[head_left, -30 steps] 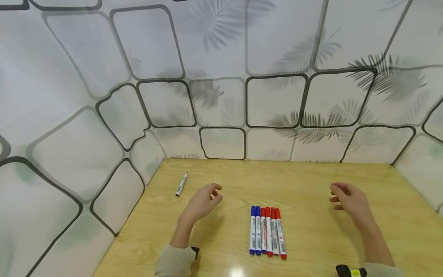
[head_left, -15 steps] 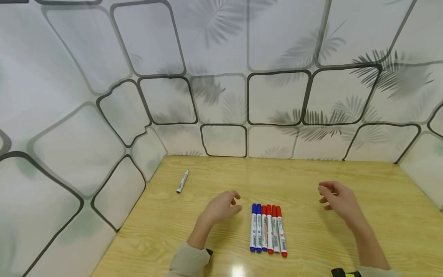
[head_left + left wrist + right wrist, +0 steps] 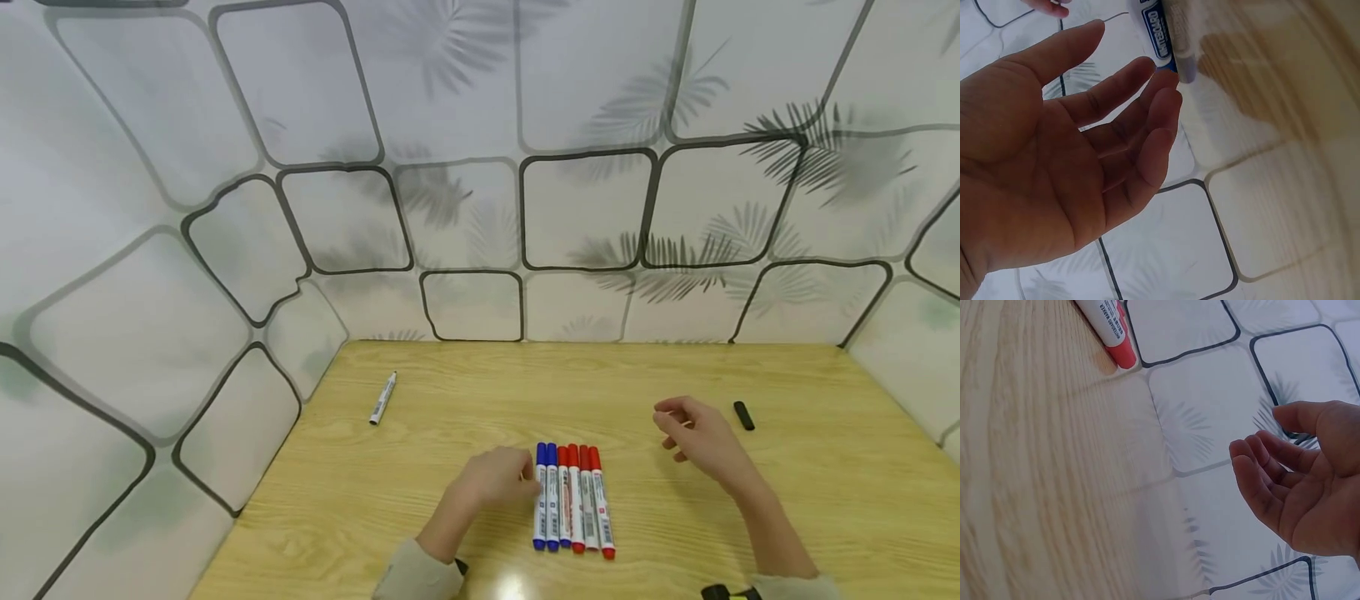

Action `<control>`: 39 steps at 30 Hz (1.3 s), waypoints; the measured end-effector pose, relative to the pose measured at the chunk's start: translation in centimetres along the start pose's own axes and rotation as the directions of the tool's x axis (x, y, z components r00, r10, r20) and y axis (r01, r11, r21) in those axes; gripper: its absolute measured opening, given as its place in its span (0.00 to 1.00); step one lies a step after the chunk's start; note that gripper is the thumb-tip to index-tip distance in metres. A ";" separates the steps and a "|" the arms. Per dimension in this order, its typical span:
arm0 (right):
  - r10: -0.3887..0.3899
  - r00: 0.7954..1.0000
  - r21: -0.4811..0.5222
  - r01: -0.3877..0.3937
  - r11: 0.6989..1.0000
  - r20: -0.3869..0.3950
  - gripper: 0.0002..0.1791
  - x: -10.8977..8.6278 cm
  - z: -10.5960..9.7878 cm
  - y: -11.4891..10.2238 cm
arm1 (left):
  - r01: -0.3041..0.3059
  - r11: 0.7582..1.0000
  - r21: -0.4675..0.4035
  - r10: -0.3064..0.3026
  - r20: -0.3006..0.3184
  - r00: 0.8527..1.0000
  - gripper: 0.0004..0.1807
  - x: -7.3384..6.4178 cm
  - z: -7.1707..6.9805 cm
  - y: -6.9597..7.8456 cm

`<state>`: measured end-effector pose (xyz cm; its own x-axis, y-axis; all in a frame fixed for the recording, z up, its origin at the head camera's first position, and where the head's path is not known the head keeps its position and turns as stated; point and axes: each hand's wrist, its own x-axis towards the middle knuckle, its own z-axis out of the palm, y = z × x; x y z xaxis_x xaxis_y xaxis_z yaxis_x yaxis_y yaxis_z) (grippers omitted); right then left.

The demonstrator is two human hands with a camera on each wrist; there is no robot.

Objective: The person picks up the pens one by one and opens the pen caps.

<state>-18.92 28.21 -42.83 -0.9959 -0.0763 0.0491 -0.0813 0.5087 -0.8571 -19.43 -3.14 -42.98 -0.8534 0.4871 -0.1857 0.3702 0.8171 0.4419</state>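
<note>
A row of whiteboard markers lies side by side on the table, caps pointing away from me. Two blue-capped markers (image 3: 552, 500) form its left end; several red-capped markers (image 3: 576, 500) fill the rest. My left hand (image 3: 495, 477) is at the leftmost blue-capped marker (image 3: 540, 508), fingers loosely bent and partly overlapping it. In the left wrist view, the fingertips (image 3: 1163, 103) are close to a marker (image 3: 1159, 34) with blue lettering; whether they touch it is unclear. To the right, my right hand (image 3: 697, 437) hovers with relaxed fingers, holding nothing.
An uncapped white marker (image 3: 383, 398) lies at the back left of the wooden table (image 3: 465, 392). Beyond my right hand is a black cap (image 3: 743, 415). Patterned cloth walls (image 3: 480, 217) enclose the back and sides.
My left hand has moved right, from beside the lone marker to the row's left end. The right hand has drifted left, and the black cap has come into sight behind it.
</note>
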 end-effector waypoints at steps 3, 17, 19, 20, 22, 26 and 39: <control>-0.002 1.000 -0.007 0.002 1.000 0.005 0.26 -0.3 0.3 -0.1 | 0.017 0.999 0.029 -0.017 0.017 1.000 0.11 -0.2 0.4 0.4; -0.027 0.999 -0.090 0.029 0.996 0.019 0.25 -0.3 0.7 -0.6 | 0.059 0.997 0.057 -0.063 0.069 0.996 0.14 -0.2 0.3 0.9; -0.028 0.999 -0.092 0.030 0.995 0.019 0.24 -0.4 0.7 -0.8 | 0.063 0.996 0.059 -0.068 0.074 0.995 0.15 -0.2 0.3 1.0; -0.029 0.999 -0.093 0.031 0.995 0.021 0.24 -0.4 0.7 -0.9 | 0.066 0.996 0.063 -0.071 0.075 0.995 0.15 -0.2 0.3 1.0; -0.026 0.999 -0.094 0.029 0.995 0.027 0.24 -0.4 0.7 -1.0 | 0.068 0.995 0.076 -0.074 0.074 0.995 0.15 -0.2 0.3 1.0; -0.022 0.999 -0.095 0.025 0.995 0.037 0.24 -0.5 0.8 -0.9 | 0.069 0.994 0.089 -0.075 0.074 0.994 0.16 -0.3 0.3 1.0; -0.040 0.997 -0.091 0.046 0.995 0.066 0.24 -0.5 0.9 -0.5 | 0.064 0.996 -0.065 -0.058 0.093 0.994 0.11 0.1 0.1 0.5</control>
<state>-18.36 27.20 -42.88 -0.9870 -0.1530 0.0495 -0.1303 0.5807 -0.8036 -19.28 -2.71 -42.84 -0.8357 0.4656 -0.2913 0.2901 0.8246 0.4856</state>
